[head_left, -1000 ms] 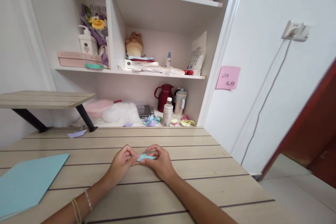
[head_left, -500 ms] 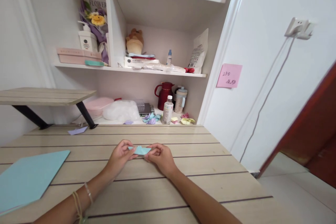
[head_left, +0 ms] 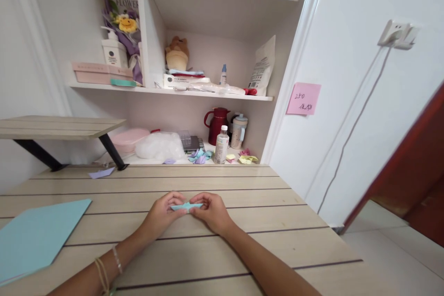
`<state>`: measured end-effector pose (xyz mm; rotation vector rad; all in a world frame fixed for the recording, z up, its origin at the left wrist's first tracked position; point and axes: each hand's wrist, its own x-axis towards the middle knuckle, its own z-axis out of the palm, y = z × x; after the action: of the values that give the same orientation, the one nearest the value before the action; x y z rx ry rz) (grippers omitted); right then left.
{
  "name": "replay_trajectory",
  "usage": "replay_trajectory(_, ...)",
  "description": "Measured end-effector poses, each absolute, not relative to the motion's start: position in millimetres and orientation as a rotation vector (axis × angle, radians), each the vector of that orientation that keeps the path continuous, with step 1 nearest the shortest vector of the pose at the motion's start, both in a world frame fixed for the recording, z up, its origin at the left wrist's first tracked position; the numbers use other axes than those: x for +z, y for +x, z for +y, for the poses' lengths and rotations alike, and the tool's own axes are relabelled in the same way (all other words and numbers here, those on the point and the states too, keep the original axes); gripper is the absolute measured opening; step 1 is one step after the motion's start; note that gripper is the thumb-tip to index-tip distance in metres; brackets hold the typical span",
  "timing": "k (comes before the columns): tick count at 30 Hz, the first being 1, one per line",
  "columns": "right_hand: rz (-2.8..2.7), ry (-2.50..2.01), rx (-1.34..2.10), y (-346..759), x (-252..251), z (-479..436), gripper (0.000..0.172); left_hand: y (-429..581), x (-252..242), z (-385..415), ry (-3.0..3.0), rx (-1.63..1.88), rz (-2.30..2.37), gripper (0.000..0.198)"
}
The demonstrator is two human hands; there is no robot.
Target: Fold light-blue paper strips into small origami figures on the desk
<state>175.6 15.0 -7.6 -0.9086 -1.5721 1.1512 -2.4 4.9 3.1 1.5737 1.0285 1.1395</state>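
Note:
A small folded piece of light blue paper [head_left: 186, 206] is held low over the wooden table [head_left: 243, 249], pinched from both ends. My left hand [head_left: 163, 215] grips its left end with curled fingers. My right hand [head_left: 211, 212] pinches its right end, thumb and fingertips pressed together. The paper looks flat and narrow, with a small point in the middle.
A light blue sheet [head_left: 34, 236] lies at the table's left. A purple paper piece [head_left: 101, 173] sits near a raised wooden stand [head_left: 58, 127]. At the back are a bottle [head_left: 221, 144], a red jug [head_left: 218, 125], folded papers [head_left: 199, 156] and a shelf with assorted items.
Both hands have come closer together and lowered the blue paper toward the table. The paper now looks flatter and narrower than before.

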Motion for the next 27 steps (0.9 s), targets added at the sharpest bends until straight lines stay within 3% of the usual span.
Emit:
replay_trajectory(3, -1.602, -0.893, 1.158, 174.9, -8.0, 15.0, 0.024, -2.4, 3.2, 5.5, 1.601, 1.152, 1.045, 0.019)
replay_trajectory(10, -1.458, -0.846, 1.177, 171.6, -10.9, 16.6, 0.027, -2.0, 4.8, 7.5, 1.391, 1.285, 0.999, 0.027)
replay_trajectory(17, -1.38, -0.894, 0.986, 178.0, -9.7, 19.1, 0.027, -3.9, 2.3, 11.0, 1.152, 1.329, 1.01, 0.031)
replay_trajectory(27, -1.397, -0.83, 1.013, 178.5, -11.0, 20.7, 0.03, -6.1, 3.3, 11.8, 1.157, 1.334, 1.005, 0.032)
